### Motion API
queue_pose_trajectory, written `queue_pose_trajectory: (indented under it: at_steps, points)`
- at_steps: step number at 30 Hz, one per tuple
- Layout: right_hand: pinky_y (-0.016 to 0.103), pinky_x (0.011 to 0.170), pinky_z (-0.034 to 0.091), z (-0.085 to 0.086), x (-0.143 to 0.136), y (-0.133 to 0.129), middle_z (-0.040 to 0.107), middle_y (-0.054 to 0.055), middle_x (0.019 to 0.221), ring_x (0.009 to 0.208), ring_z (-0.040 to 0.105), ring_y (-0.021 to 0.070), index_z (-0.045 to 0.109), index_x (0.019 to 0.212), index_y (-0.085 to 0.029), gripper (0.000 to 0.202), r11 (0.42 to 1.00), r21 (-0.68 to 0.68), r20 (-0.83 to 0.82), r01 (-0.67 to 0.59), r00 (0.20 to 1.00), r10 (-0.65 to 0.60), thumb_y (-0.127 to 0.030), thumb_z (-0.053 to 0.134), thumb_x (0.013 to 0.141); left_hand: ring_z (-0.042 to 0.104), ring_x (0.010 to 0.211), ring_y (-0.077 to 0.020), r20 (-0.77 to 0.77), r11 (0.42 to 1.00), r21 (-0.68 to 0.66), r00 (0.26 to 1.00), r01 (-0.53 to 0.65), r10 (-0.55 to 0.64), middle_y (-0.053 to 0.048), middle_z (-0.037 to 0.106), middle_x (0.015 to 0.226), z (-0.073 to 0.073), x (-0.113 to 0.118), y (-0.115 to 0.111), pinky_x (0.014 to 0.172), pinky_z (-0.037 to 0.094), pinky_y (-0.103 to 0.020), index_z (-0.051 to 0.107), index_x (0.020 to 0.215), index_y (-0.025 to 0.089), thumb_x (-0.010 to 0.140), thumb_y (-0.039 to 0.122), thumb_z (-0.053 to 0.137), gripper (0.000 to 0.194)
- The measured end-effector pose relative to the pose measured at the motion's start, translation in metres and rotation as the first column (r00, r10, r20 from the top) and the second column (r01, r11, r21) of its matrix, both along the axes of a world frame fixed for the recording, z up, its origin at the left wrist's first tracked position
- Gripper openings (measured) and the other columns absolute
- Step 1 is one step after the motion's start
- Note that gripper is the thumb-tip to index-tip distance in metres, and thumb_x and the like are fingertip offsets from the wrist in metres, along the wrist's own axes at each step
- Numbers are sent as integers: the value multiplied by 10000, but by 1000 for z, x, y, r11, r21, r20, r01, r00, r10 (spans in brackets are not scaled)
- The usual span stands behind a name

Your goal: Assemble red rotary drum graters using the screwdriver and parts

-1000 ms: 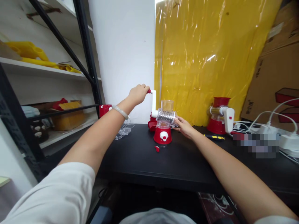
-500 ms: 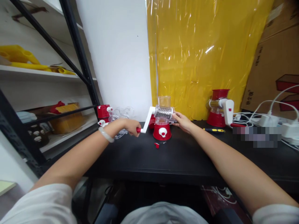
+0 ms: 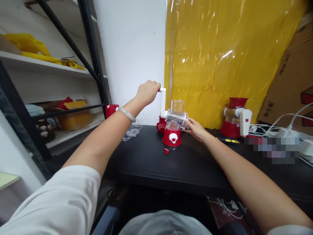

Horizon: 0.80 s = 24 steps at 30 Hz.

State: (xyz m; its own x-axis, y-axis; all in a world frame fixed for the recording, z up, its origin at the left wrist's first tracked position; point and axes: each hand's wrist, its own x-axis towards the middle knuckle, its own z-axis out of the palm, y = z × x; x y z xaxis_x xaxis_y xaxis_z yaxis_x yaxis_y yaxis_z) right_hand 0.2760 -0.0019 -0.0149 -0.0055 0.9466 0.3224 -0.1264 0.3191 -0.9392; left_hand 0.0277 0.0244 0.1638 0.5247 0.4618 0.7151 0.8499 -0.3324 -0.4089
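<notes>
A rotary drum grater with a red base stands upright on the black table. Its metal drum lies sideways in a clear housing, below a clear feed chute. My left hand is closed around the red grip of the white crank handle, which points up from the drum's left side. At the opposite end of the drum, my right hand grips the housing with thumb and fingers; some fingertips are hidden behind it. A small red piece and tiny silvery bits lie in front of the base.
A second red and white grater stands at the right, near a yellow and black tool handle and white cables. Clear plastic parts and a red part sit at the left, beside the shelf rack.
My left hand has risen with the crank handle, swinging it from low left to pointing up. My right hand stays at the housing. The view has shifted slightly.
</notes>
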Motion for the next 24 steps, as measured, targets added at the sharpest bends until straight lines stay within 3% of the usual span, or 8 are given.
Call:
queue_pose_trajectory:
  at_steps: [5, 9, 12, 15, 17, 19, 21, 24]
  points:
    - [321, 795, 543, 0, 0, 0, 624, 29, 1206, 1067, 606, 208, 605, 1060, -288, 357, 1000, 11, -1, -6, 1000, 6, -464, 684, 760, 450, 1063, -262, 9, 1000, 5, 1000, -4, 4, -138, 558, 1129, -17, 2, 34, 695, 407, -323, 533, 1132, 163, 962, 170, 283, 302]
    - [320, 798, 544, 0, 0, 1, 614, 24, 1223, 1095, 591, 210, 603, 1057, -292, 356, 1000, 10, 2, -18, 1000, 18, -472, 681, 760, 418, 1150, -268, 17, 984, -160, 997, -77, 81, -158, 512, 1222, -45, -3, 44, 780, 421, -335, 498, 1202, 155, 952, 137, 255, 349]
    - [318, 794, 545, 1, -1, 1, 604, 27, 1237, 1119, 578, 216, 602, 1043, -287, 365, 1000, -1, -16, -10, 1000, 10, -462, 703, 739, 463, 1151, -263, -73, 897, -409, 986, -165, 148, -176, 530, 1220, -78, -10, 44, 839, 416, -346, 536, 1176, 143, 939, 154, 315, 324]
    - [327, 791, 549, 2, -3, 0, 614, 38, 1214, 1111, 582, 228, 606, 1046, -280, 391, 1000, -4, -27, 12, 1000, -12, -460, 719, 717, 584, 957, -219, -170, 807, -563, 981, -176, 95, -127, 646, 1025, -111, -19, 34, 769, 428, -290, 636, 1004, 164, 875, 250, 515, 197]
    - [317, 775, 553, 2, -3, 0, 620, 42, 1204, 1100, 589, 229, 608, 1049, -274, 401, 1000, -1, -27, 14, 1000, -14, -462, 723, 714, 610, 824, -182, -222, 739, -653, 975, -165, 21, -80, 679, 905, -123, -26, 19, 696, 424, -250, 668, 908, 179, 806, 342, 619, 198]
    - [297, 752, 553, 1, -3, 0, 632, 43, 1183, 1079, 600, 220, 611, 1047, -269, 394, 1000, 1, -29, 11, 1000, -11, -461, 722, 721, 598, 705, -153, -259, 661, -735, 963, -151, -68, -46, 683, 804, -120, -35, -5, 625, 405, -235, 675, 842, 178, 773, 414, 639, 248]
    - [279, 734, 550, 1, -2, 0, 646, 40, 1154, 1051, 612, 207, 617, 1036, -268, 371, 1000, -1, -36, 12, 999, -12, -453, 718, 731, 554, 590, -139, -264, 567, -814, 949, -123, -173, -39, 662, 704, -103, -41, -36, 560, 368, -254, 662, 792, 156, 789, 446, 592, 298]
    - [275, 729, 548, 0, -2, 0, 653, 34, 1145, 1022, 623, 195, 623, 1020, -275, 330, 1000, -5, -42, 6, 999, -6, -445, 706, 751, 490, 533, -121, -181, 639, -769, 954, 14, -240, -25, 617, 636, -61, -44, -80, 535, 325, -272, 648, 761, 161, 827, 439, 526, 310]
